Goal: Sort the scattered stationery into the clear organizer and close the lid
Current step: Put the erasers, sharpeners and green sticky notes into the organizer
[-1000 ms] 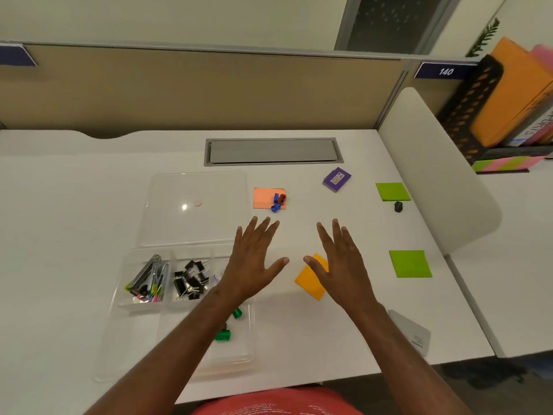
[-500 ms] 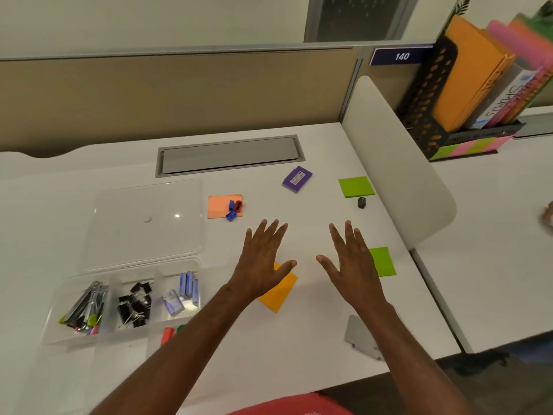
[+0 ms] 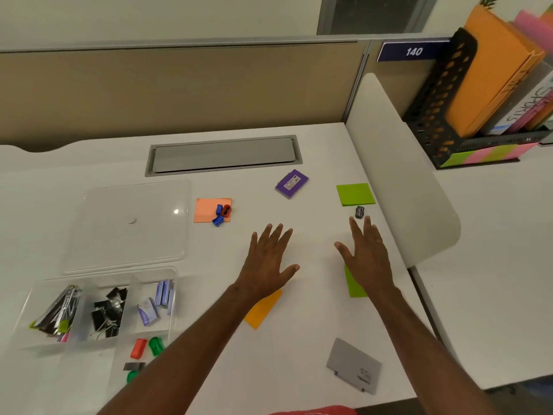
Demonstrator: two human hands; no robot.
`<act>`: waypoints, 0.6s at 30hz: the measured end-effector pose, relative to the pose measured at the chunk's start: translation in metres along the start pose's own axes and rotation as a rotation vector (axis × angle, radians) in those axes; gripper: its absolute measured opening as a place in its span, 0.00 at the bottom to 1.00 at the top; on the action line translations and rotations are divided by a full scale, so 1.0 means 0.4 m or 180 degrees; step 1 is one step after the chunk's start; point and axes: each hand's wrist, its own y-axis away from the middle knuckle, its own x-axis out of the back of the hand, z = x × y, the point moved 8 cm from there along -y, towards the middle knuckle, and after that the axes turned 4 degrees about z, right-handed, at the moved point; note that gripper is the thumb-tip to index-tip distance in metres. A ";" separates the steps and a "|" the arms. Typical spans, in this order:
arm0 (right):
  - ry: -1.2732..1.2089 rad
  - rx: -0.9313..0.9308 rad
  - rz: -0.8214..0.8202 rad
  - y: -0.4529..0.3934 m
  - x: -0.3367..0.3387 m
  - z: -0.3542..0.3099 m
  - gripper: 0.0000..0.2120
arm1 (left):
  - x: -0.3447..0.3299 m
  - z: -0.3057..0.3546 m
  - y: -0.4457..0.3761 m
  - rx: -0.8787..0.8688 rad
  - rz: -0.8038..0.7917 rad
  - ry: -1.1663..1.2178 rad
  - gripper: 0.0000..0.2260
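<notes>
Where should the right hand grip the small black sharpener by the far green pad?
Probably pinch the black sharpener across its two side faces, coming from above. It is small and stands free on the desk, just clear of the green sticky pad, so fingertips fit either side. The right hand, open, is just short of it.

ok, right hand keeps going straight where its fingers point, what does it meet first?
Most likely the small black sharpener, just beyond the right hand's fingertips, then the green sticky pad behind it. The hand's height above the desk is unclear.
</notes>
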 end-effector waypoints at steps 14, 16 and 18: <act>0.0346 -0.0139 0.0351 -0.171 -0.077 0.050 0.29 | 0.029 -0.202 -0.022 0.0772 -0.0022 -0.0358 0.34; 0.0260 -0.0112 0.0538 -0.170 -0.075 0.053 0.27 | 0.049 -0.234 -0.035 0.1006 0.0102 -0.0464 0.33; 0.0192 -0.0064 0.0738 -0.166 -0.071 0.056 0.25 | 0.065 -0.273 -0.046 0.1272 0.0178 -0.0610 0.32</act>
